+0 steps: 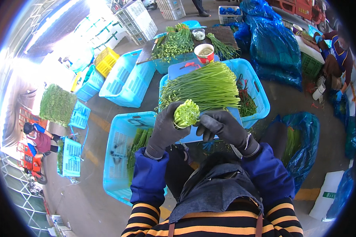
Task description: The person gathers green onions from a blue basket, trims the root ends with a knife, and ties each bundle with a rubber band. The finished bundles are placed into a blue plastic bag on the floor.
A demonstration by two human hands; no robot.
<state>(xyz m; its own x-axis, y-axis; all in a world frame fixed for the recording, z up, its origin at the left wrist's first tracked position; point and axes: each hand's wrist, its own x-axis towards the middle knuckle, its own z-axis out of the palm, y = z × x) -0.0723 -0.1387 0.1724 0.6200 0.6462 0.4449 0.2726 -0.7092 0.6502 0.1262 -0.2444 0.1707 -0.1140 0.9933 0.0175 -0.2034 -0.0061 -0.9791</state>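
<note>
My left hand (167,130), in a dark grey glove, is wrapped around a bundle of flowering chive stems (187,113). The pale green cut ends face up toward me, and a thin band shows at the lower edge. My right hand (222,127), gloved alike, is at the bundle's right side with its fingertips bent in; whether they pinch something is too small to tell. Just beyond both hands, a thick pile of loose chive stems (204,86) lies on a blue board (178,72), buds left and cut ends right. Red-handled scissors (191,65) rest behind the pile.
The board lies across a blue basket (262,102) holding trimmings. A paper tub (204,53) stands behind the pile. At left, another blue basket (114,174) holds chives. Tied bundles (178,41) cover a dark table (230,34). Co-workers sit at far left (40,137) and right (339,56).
</note>
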